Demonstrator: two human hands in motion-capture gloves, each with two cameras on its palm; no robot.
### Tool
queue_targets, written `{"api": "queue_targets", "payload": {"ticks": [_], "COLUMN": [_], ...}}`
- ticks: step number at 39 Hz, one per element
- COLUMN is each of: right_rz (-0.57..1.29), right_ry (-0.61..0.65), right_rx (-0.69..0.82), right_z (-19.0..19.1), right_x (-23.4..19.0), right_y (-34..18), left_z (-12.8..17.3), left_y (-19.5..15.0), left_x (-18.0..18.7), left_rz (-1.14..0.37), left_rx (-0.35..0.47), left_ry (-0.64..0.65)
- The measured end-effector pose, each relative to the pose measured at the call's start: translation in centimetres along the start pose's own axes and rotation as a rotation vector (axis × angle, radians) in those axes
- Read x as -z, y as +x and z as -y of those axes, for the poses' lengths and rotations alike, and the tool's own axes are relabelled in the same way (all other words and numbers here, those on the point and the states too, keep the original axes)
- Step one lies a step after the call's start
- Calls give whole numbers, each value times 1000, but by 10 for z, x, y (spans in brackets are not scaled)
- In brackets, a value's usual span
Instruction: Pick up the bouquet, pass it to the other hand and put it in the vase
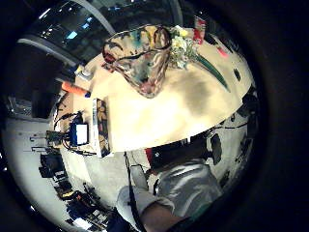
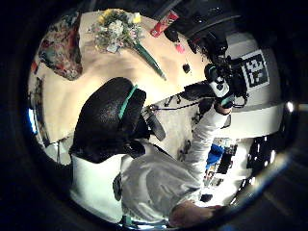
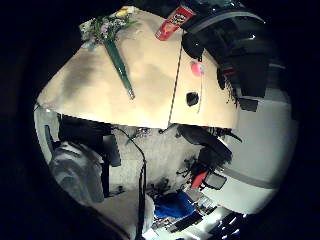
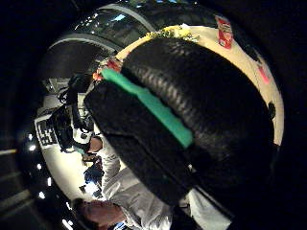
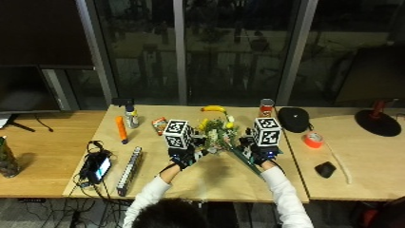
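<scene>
Green-stemmed bouquet (image 5: 220, 134) lies on the desk (image 5: 208, 178) at the centre of the outside view, blooms toward the windows and stems running down and right. The patterned vase (image 1: 140, 55) shows clearly only in the left palm views, standing just beside the blooms; in the outside view it is hidden behind the left hand (image 5: 182, 154). The right hand (image 5: 263, 154) sits over the stem end. For both hands I cannot tell the state of the grip: the outside view hides the fingers, and neither palm view shows anything held.

Risks, as I judge them: a grasp at the stem tips could let the heavy blooms droop or stems slip apart, and a swing toward the vase could tip it, since it stands so near. A red can (image 5: 266, 107), a banana (image 5: 214, 108) and a spray bottle (image 5: 130, 117) crowd the far edge; the nearer half of the desk offers open room for the handover.
</scene>
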State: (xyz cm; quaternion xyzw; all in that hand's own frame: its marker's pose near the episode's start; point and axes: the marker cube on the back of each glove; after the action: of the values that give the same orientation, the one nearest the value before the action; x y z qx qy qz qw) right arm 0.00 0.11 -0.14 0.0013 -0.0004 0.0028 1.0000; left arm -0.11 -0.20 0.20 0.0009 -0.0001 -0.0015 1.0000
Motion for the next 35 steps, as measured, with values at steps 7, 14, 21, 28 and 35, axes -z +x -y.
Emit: {"api": "queue_targets", "payload": {"ticks": [7, 14, 21, 28, 35], "right_rz": [-2, -27, -60, -11, 43], "right_ry": [-40, 76, 69, 39, -10], "right_rx": [15, 129, 90, 32, -54], "right_z": [-2, -5, -13, -12, 21], "right_x": [4, 22, 42, 51, 35], "right_y": [1, -9, -13, 5, 35], "left_z": [-2, -4, -18, -34, -39], "left_y": [-2, -8, -17, -16, -13], "left_x": [0, 4, 7, 13, 17], "left_rz": [-1, -5, 3, 23, -36], "left_rx": [9, 14, 33, 0, -54], "left_ry": [-25, -11, -32, 1, 45]}}
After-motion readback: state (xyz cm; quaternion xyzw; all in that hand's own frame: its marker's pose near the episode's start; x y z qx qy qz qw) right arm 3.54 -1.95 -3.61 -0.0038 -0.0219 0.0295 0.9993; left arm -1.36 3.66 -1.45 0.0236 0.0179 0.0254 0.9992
